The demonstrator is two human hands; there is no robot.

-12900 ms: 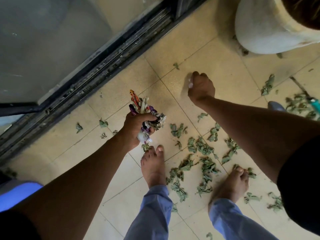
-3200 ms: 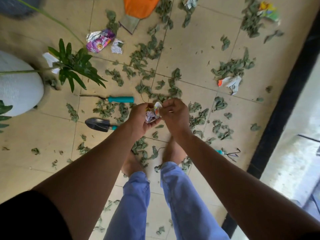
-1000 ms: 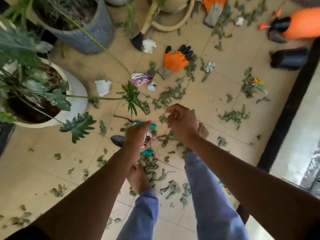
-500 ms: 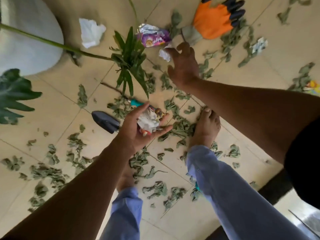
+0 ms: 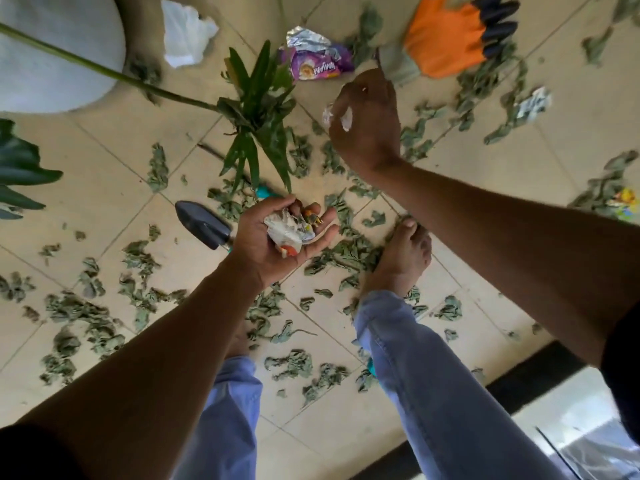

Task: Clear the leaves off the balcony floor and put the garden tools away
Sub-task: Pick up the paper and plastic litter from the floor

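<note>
The head camera looks down at a tiled floor [image 5: 104,174] with dry green leaves [image 5: 86,317] lying all over it. The left hand [image 5: 277,239] is palm up, and its fingers curl loosely around a bunch of crumpled wrappers [image 5: 289,232] sitting in the palm. The small trowel [image 5: 202,225] lies flat on the floor just beside that hand, on the side toward the white pot [image 5: 59,53], and its dark blade points that way too. Its handle goes under the hand. A bit of teal handle [image 5: 265,192] shows just past the left hand, under the long green plant leaf [image 5: 258,112] that reaches out from the pot. The right hand [image 5: 367,123] is farther from the left hand, and its fingers pinch a small white scrap [image 5: 341,117]. Just past the right hand lies a purple snack wrapper [image 5: 317,60], and beside that is an orange glove [image 5: 446,39] with black fingertips. A white crumpled paper [image 5: 185,31] lies near the pot. Another scrap [image 5: 533,103] lies among leaves past the glove. One bare foot [image 5: 401,258] stands on leaves near the left hand.
</note>
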